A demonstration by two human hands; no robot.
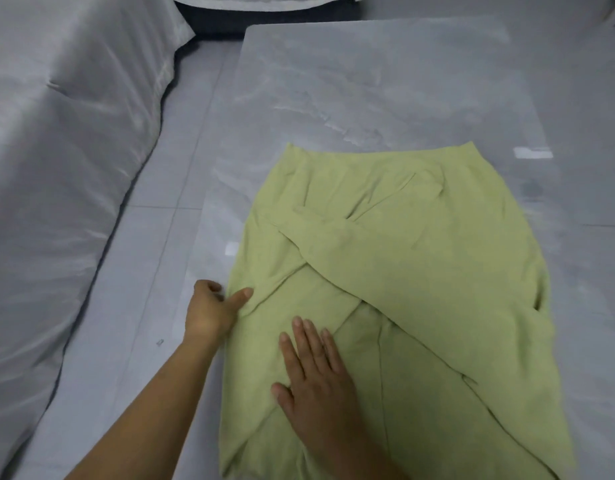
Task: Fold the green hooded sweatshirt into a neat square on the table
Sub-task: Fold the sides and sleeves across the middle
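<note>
The light green hooded sweatshirt [420,271] lies flat on the grey marble table [368,91], its hem toward the far end. Both sleeves are folded across the body and cross over each other in the middle. My left hand [212,310] pinches the garment's left edge, thumb on top of the cloth and fingers curled at the side. My right hand [316,372] rests flat, fingers spread, pressing on the near left part of the cloth. The near end of the sweatshirt runs out of view at the bottom.
A sofa draped in white cloth [56,150] runs along the left side. Grey tiled floor [132,289] lies between it and the table's left edge. Bare tabletop stretches beyond the sweatshirt's hem.
</note>
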